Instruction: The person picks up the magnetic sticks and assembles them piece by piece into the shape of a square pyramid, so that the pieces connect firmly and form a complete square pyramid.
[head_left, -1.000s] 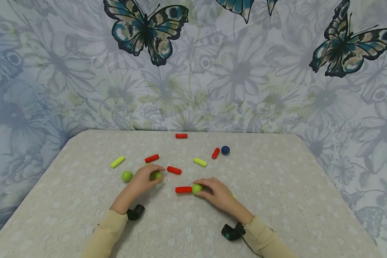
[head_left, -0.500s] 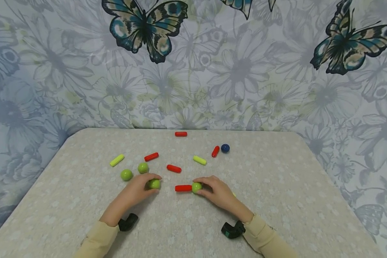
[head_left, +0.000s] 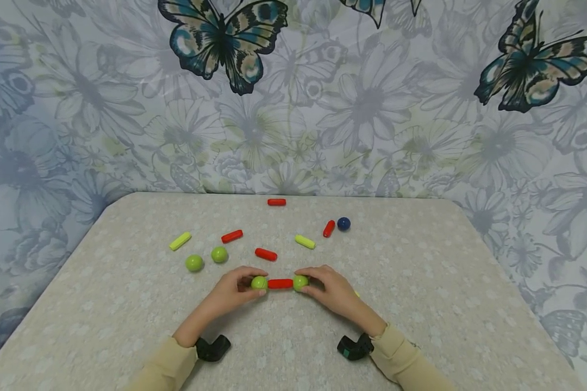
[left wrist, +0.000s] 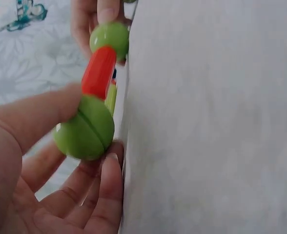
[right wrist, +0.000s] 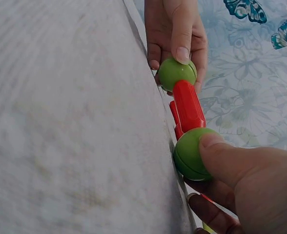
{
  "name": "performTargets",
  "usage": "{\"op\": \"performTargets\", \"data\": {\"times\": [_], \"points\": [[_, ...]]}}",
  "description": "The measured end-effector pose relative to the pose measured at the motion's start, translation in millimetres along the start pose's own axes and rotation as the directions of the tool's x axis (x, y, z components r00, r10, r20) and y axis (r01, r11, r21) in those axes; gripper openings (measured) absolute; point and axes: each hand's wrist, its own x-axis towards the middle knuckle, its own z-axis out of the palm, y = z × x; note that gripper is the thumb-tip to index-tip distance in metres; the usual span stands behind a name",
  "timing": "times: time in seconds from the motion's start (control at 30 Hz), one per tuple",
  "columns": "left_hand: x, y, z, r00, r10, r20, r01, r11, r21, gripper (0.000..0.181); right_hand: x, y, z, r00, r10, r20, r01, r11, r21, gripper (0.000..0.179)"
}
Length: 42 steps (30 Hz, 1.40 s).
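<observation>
Between my hands lies a red rod (head_left: 280, 284) with a green ball at each end. My left hand (head_left: 236, 288) grips the left green ball (head_left: 259, 283) between thumb and fingers, right at the rod's end. The right green ball (head_left: 300, 282) is pinched by my right hand (head_left: 330, 290). Seen from the left wrist, the nearer green ball (left wrist: 87, 129) has a groove round it and meets the red rod (left wrist: 99, 73). In the right wrist view, the red rod (right wrist: 188, 105) runs from ball to ball, close over the tabletop.
Two more green balls (head_left: 194, 263) rest left of centre. Several loose rods lie farther back, among them a red rod (head_left: 266, 254) and a yellow-green rod (head_left: 305, 241). A dark blue ball (head_left: 343, 224) sits beside another red rod (head_left: 329, 228). A patterned wall stands behind the table (head_left: 420, 260).
My left hand has carried its green ball from near the loose green balls toward me and right, up to the rod's left end. My right hand has kept its hold and place.
</observation>
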Motion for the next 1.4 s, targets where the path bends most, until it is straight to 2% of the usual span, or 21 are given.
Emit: {"op": "performTargets", "data": {"times": [0.17, 0.2, 0.3, 0.4, 0.43, 0.53, 0.63, 0.77, 0.87, 1.0, 1.1, 1.23, 1.33, 1.4], "points": [[1.0, -0.4, 7.8, 0.998, -0.053, -0.042, 0.053, 0.999, -0.008, 0.039, -3.2, -1, -2, 1.000, -0.001, 0.003, 0.001, 1.000, 0.011, 0.035], [0.4, 3.7, 8.6, 0.997, -0.060, -0.053, 0.059, 0.998, -0.011, 0.039, -3.8, -1, -2, 1.000, -0.001, 0.015, 0.001, 1.000, 0.013, 0.035], [1.4, 3.2, 12.0, 0.994, -0.065, -0.086, 0.064, 0.998, -0.015, 0.038, -5.0, 0, -6, 0.998, -0.009, 0.062, 0.008, 1.000, 0.009, 0.037], [3.8, 2.5, 13.8, 0.993, -0.063, -0.103, 0.063, 0.998, -0.007, 0.034, -6.0, -2, -10, 0.992, -0.026, 0.122, 0.032, 0.998, -0.051, 0.039], [5.7, -2.7, 14.7, 0.992, -0.067, -0.103, 0.067, 0.998, -0.002, 0.034, -6.9, -3, -12, 0.990, -0.032, 0.137, 0.043, 0.996, -0.080, 0.038], [10.8, -4.8, 15.6, 0.991, -0.088, -0.102, 0.087, 0.996, -0.007, 0.032, -10.1, -12, -15, 0.982, -0.056, 0.178, 0.084, 0.985, -0.153, 0.038], [17.3, -5.2, 17.1, 0.991, -0.100, -0.094, 0.099, 0.995, -0.017, 0.032, -13.4, -21, -15, 0.974, -0.068, 0.216, 0.107, 0.978, -0.177, 0.040], [26.8, -3.7, 20.4, 0.995, -0.075, -0.070, 0.071, 0.996, -0.056, 0.034, -18.5, -31, -12, 0.964, -0.097, 0.248, 0.144, 0.973, -0.181, 0.043], [33.1, -1.2, 23.3, 0.998, -0.039, -0.059, 0.034, 0.996, -0.083, 0.034, -21.2, -37, -9, 0.953, -0.146, 0.265, 0.199, 0.962, -0.185, 0.041], [38.5, 2.9, 27.8, 0.999, -0.002, -0.045, -0.001, 0.998, -0.069, 0.031, -23.5, -42, -5, 0.946, -0.186, 0.266, 0.240, 0.953, -0.186, 0.037], [40.4, 5.0, 31.6, 0.999, 0.020, -0.042, -0.023, 0.998, -0.051, 0.030, -26.1, -46, -2, 0.953, -0.178, 0.245, 0.225, 0.958, -0.179, 0.035], [40.1, 7.0, 34.8, 0.998, 0.041, -0.048, -0.043, 0.998, -0.049, 0.029, -30.2, -48, 6, 0.967, -0.163, 0.198, 0.187, 0.976, -0.108, 0.034], [36.5, 9.7, 29.5, 0.997, 0.032, -0.072, -0.034, 0.999, -0.027, 0.030, -33.4, -45, 12, 0.973, -0.174, 0.152, 0.179, 0.984, -0.022, 0.036], [32.9, 12.8, 19.2, 0.993, 0.021, -0.117, -0.021, 1.000, 0.001, 0.029, -35.3, -42, 15, 0.976, -0.184, 0.118, 0.181, 0.983, 0.034, 0.037]]}}
